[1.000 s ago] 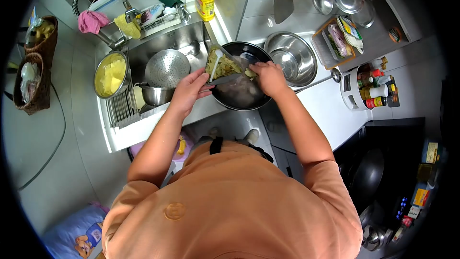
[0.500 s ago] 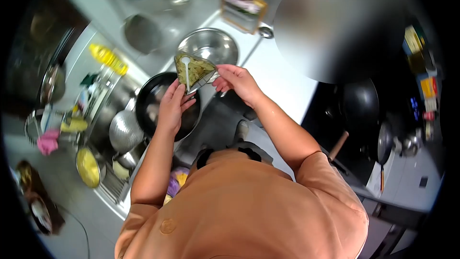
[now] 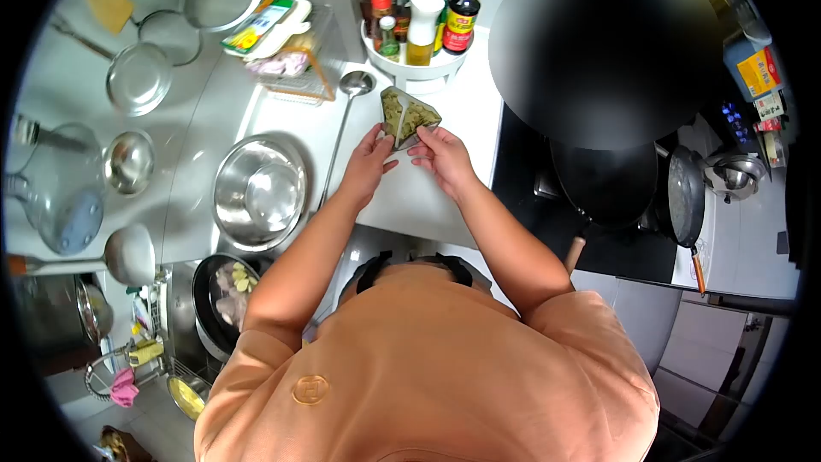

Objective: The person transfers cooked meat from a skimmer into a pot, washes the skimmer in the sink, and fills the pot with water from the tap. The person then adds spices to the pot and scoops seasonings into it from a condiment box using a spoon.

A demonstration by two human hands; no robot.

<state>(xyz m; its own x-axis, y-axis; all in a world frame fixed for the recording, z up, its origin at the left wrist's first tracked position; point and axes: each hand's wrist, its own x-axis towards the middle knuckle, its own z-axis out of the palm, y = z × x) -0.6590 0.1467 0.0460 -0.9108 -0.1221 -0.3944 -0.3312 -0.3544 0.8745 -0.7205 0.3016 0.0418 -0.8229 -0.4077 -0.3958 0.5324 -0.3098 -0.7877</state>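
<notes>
A clear triangular container [image 3: 410,116] holds pale green, dried, leaf-like pieces, perhaps a spice, with a thin white handle lying across them. My left hand [image 3: 368,167] grips its lower left side. On the lower right, the fingers of my right hand [image 3: 443,158] are closed at its edge. The container is tilted towards me above the white counter [image 3: 410,205]. Just beyond it stands a round white rack [image 3: 417,70] of sauce bottles. A long-handled ladle [image 3: 357,83] lies to the left of the container.
Left on the counter is a steel bowl [image 3: 260,192]. A black pan [image 3: 209,308] with pale food pieces stands by the sink. A wok [image 3: 603,180] and a frying pan [image 3: 686,197] sit on the stove at right. Strainers [image 3: 138,79] and a spatula [image 3: 130,255] hang on the wall.
My body and both hands have turned right, carrying the container from over the black pan and steel bowl to the counter before the bottle rack. Both hands still hold it.
</notes>
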